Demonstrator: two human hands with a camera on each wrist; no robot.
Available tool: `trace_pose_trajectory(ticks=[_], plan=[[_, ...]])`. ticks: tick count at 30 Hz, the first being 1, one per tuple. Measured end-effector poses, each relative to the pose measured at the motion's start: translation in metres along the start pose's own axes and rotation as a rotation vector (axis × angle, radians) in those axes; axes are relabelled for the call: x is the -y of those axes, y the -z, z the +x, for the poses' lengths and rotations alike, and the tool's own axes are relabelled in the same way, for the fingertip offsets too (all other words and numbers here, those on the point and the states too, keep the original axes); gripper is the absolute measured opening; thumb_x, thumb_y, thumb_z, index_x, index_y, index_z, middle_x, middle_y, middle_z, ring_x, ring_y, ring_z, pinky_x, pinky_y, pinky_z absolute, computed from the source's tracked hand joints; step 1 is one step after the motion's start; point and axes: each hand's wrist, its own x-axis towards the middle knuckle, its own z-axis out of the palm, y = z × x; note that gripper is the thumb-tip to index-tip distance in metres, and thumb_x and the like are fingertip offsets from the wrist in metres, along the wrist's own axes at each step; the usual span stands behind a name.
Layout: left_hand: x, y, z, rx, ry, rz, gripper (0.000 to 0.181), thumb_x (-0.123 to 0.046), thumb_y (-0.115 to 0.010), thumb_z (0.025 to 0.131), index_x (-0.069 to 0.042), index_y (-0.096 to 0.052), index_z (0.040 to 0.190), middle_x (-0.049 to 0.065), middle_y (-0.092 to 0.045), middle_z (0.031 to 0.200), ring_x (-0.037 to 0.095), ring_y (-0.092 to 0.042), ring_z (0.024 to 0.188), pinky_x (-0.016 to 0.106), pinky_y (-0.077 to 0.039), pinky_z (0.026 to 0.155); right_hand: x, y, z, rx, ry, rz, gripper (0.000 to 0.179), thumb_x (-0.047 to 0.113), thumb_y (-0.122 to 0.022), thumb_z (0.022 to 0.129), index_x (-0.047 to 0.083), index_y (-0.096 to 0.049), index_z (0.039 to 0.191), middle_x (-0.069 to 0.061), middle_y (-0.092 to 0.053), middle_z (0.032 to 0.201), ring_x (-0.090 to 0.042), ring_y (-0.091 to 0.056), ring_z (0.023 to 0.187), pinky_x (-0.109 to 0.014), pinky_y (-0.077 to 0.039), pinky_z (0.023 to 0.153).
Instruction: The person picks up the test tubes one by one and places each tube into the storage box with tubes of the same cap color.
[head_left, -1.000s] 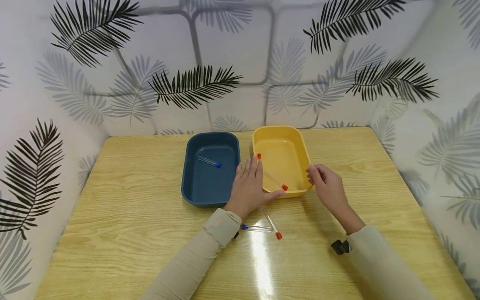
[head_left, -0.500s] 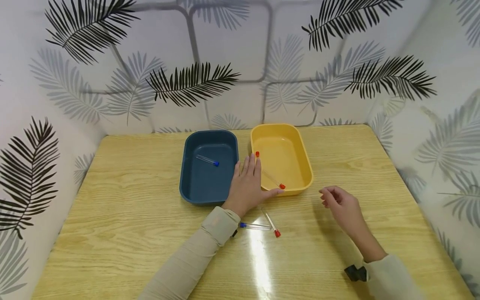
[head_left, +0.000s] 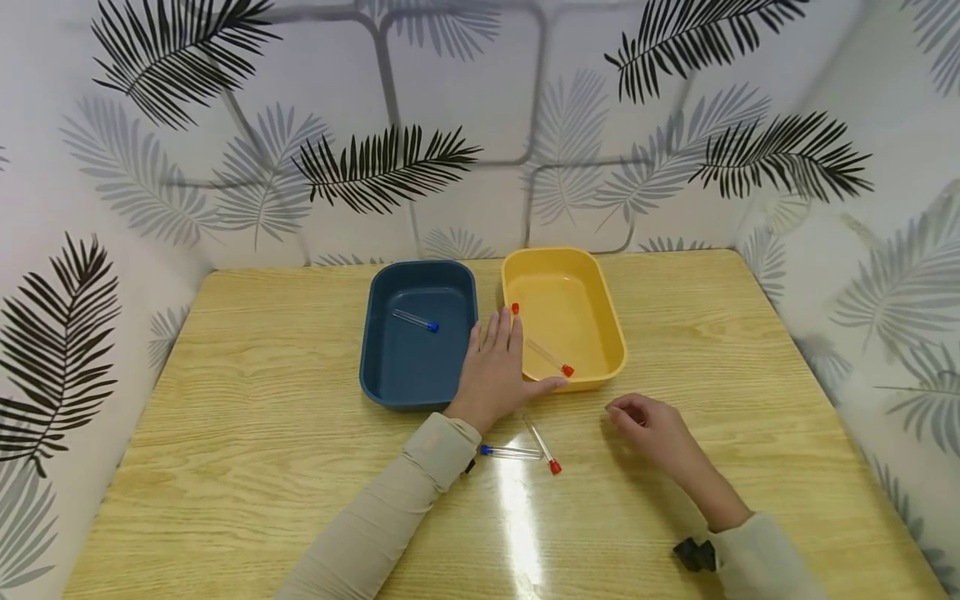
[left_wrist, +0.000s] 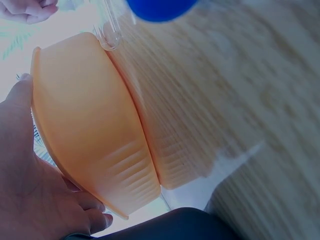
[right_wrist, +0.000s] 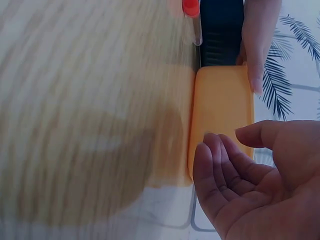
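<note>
My left hand (head_left: 491, 375) rests with straight fingers over the near left corner of the yellow tray (head_left: 577, 308). Its thumb touches the near rim in the left wrist view. A red-capped clear tube (head_left: 551, 358) lies in this tray, and another red cap (head_left: 515, 308) shows by my fingertips, its tube hidden. My right hand (head_left: 652, 429) hovers right of the tray's near corner, fingers loosely bent and holding nothing. On the table between my hands lie a blue-capped tube (head_left: 513, 452) and a red-capped tube (head_left: 542, 446), their ends close together.
Left of the yellow tray stands a dark blue tray (head_left: 412, 371), holding one blue-capped tube (head_left: 416, 320). The wooden table (head_left: 247, 417) ends at a leaf-patterned backdrop (head_left: 465, 100) behind both trays.
My right hand has left the yellow tray's right rim, drawn back toward me, then shifted left a little. The left hand has stayed on the tray.
</note>
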Motion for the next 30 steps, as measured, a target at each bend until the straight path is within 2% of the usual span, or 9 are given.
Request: trace_pose_trajectory(ticks=[4, 10, 14, 24, 30], plan=[[0.0, 0.0, 0.0, 0.003, 0.004, -0.013, 0.115, -0.088, -0.025, 0.071, -0.004, -0.016, 0.149, 0.015, -0.009, 0.154, 0.028, -0.005, 0.141, 0.046, -0.002, 0.111, 0.002, -0.009, 0.0, 0.049, 0.006, 0.004, 0.019, 0.019, -0.057, 0.094, 0.004, -0.067, 0.1, -0.003, -0.066, 0.087, -0.014, -0.056, 0.075, -0.027, -0.048, 0.064], [0.0, 0.0, -0.001, -0.011, 0.0, -0.003, 0.115, -0.088, -0.024, 0.07, -0.003, -0.018, 0.148, 0.015, -0.01, 0.154, 0.029, -0.01, 0.14, 0.047, -0.004, 0.111, 0.006, -0.026, 0.002, 0.13, -0.014, 0.023, 0.014, 0.016, -0.059, 0.091, 0.006, -0.067, 0.097, 0.0, -0.064, 0.082, -0.012, -0.055, 0.068, -0.024, -0.048, 0.059], [-0.001, 0.0, -0.001, -0.01, 0.005, -0.029, 0.116, -0.089, -0.024, 0.07, -0.003, -0.019, 0.148, 0.014, -0.01, 0.154, 0.029, -0.008, 0.141, 0.046, -0.003, 0.112, 0.012, -0.034, 0.003, 0.147, 0.02, 0.031, 0.013, 0.015, -0.062, 0.09, 0.005, -0.068, 0.095, 0.001, -0.064, 0.081, -0.011, -0.055, 0.068, -0.024, -0.048, 0.059], [0.0, -0.001, 0.0, -0.027, 0.002, -0.003, 0.116, -0.089, -0.023, 0.07, -0.003, -0.019, 0.148, 0.015, -0.011, 0.154, 0.029, -0.01, 0.14, 0.047, -0.005, 0.111, 0.023, -0.047, 0.008, 0.193, 0.091, 0.017, 0.011, 0.012, -0.062, 0.089, 0.007, -0.069, 0.095, 0.003, -0.065, 0.083, -0.008, -0.055, 0.071, -0.024, -0.048, 0.063], [0.001, -0.001, 0.0, -0.018, 0.013, -0.04, 0.117, -0.089, -0.025, 0.069, -0.004, -0.017, 0.148, 0.014, -0.009, 0.154, 0.027, -0.004, 0.141, 0.047, -0.003, 0.111, 0.033, -0.054, 0.012, 0.225, 0.097, 0.013, 0.011, 0.015, -0.063, 0.088, 0.006, -0.069, 0.093, 0.006, -0.063, 0.077, -0.008, -0.054, 0.067, -0.023, -0.048, 0.062]])
